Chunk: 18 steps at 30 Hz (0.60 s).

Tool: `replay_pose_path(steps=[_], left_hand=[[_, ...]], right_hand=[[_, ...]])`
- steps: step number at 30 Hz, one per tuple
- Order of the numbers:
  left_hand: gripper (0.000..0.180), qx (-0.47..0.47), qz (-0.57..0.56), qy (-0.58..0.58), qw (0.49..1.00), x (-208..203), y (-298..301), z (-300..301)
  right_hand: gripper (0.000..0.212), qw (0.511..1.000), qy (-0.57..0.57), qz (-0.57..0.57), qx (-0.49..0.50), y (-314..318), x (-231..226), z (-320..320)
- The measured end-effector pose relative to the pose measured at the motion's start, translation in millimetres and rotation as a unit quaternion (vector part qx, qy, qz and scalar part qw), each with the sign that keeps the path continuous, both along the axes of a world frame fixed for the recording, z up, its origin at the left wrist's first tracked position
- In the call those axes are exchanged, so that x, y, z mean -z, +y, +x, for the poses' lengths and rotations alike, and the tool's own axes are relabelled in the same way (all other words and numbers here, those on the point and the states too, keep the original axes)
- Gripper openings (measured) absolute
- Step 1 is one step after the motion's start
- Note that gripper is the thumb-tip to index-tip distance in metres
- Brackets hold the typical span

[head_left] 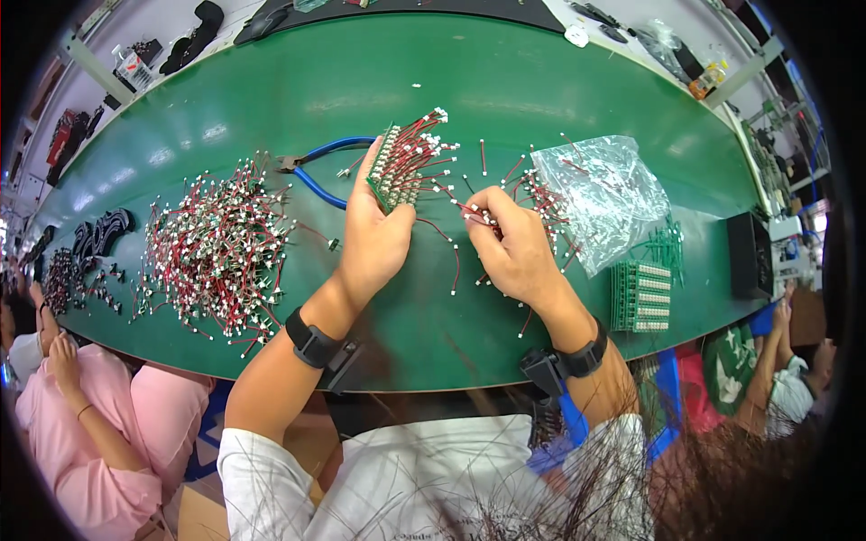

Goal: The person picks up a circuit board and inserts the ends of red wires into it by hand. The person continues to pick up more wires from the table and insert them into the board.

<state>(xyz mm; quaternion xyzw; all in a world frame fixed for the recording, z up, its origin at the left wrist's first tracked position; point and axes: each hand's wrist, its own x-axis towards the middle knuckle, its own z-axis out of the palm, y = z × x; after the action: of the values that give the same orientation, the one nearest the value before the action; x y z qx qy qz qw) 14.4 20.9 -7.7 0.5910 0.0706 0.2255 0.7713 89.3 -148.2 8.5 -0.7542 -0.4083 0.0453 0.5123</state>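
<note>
1. Overhead, from the head camera: a green bench [559, 81] curves across the view. The left hand [374, 230] holds a small green circuit board [394, 171] tilted up above the bench middle, its fingers pinching the board's lower edge. Red wires with white plugs [424, 149] already fan from it.
2. The right hand [510, 243], just beside the left, has its fingers pressed together on a red wire [474, 215] drawn from a loose bundle [541, 198].
3. Likely risk: the fanned wires could snag the new one, tugging a seated plug loose.
4. The board, gripped by one edge only, might twist or slip under pushing force.
5. Blue-handled cutters [320, 167] lie near the left hand; a sweeping wrist could knock them.
6. A clear plastic bag [613, 194] and stacked green boards [642, 296] sit right, a large wire heap [212, 248] left; stray wires may tangle between piles.
</note>
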Motion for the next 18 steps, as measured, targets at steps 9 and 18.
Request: replay_pose_path(steps=[9,18], left_hand=[[0.078,-0.002,0.017,-0.046,0.999,0,-6,3],[0.083,0.064,0.042,-0.086,0.993,3,-15,1]], right_hand=[[0.011,0.998,0.014,0.008,-0.060,2,-11,-10],[0.006,0.996,-0.084,0.006,-0.021,9,-3,-12]])
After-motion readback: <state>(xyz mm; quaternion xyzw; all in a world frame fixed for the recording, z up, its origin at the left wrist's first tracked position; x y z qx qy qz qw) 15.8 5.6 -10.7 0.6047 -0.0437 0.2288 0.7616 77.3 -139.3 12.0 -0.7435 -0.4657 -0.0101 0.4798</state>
